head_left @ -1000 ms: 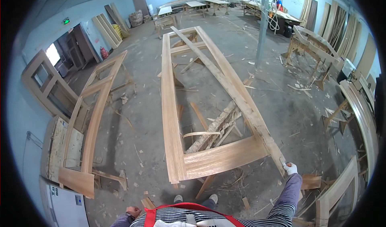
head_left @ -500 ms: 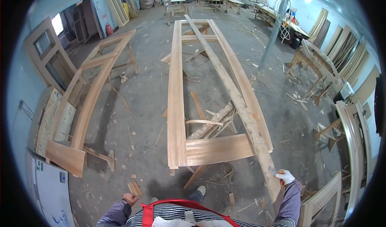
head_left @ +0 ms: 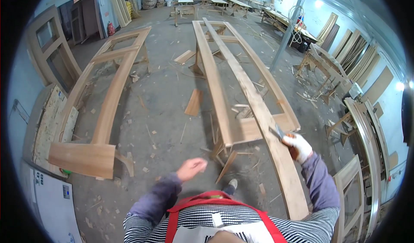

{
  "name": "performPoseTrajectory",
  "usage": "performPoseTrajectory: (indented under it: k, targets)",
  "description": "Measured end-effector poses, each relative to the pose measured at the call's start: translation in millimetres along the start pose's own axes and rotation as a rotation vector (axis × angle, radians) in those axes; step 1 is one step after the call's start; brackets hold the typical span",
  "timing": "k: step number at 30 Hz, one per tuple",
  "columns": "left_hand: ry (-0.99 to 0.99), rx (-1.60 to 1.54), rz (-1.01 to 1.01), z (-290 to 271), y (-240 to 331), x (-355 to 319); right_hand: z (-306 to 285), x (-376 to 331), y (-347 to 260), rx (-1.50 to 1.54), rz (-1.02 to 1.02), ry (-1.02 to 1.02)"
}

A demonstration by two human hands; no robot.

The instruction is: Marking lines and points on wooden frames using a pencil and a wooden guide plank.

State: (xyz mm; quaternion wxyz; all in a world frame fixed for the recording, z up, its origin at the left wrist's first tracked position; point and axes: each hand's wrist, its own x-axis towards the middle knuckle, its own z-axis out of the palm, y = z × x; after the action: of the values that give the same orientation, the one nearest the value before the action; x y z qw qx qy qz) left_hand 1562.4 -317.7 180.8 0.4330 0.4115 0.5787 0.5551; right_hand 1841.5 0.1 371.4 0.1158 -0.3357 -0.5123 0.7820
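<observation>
At one o'clock from the person, a long pale board (head_left: 254, 101) slants over a wooden frame (head_left: 211, 77), its near end running past it. Toward two o'clock, the gloved right hand (head_left: 299, 147) has its fingers closed round a grey flat-bladed tool (head_left: 276, 132) over the board. Near eleven, the bare left hand (head_left: 192, 169) hovers above the floor (head_left: 168, 118); blurred fingers, grip I can't tell.
</observation>
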Motion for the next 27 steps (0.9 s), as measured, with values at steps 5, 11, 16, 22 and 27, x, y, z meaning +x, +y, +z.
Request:
performPoseTrajectory:
  k: [5, 11, 16, 22, 27]
  targets:
    - [-0.15, -0.256, 0.089, -12.2, 103.3, -66.0, 154.9, -5.6, -4.6, 0.056, 0.009, -0.071]
    - [-0.018, -0.678, -0.046, -68.2, 130.0, -141.2, 297.1, 41.6, 58.5, -0.023, 0.026, -0.235]
    - [0.165, -0.758, -0.12, -129.5, 95.7, -206.2, 375.6, 93.8, 156.8, -0.025, 0.127, -0.295]
    - [0.333, -0.517, -0.38, -172.2, 6.3, -238.7, 415.0, 145.8, 272.6, 0.079, 0.301, -0.291]
    - [0.275, 0.383, -0.185, -207.9, -72.8, -245.0, 396.9, 202.8, 302.6, 0.11, 0.511, -0.416]
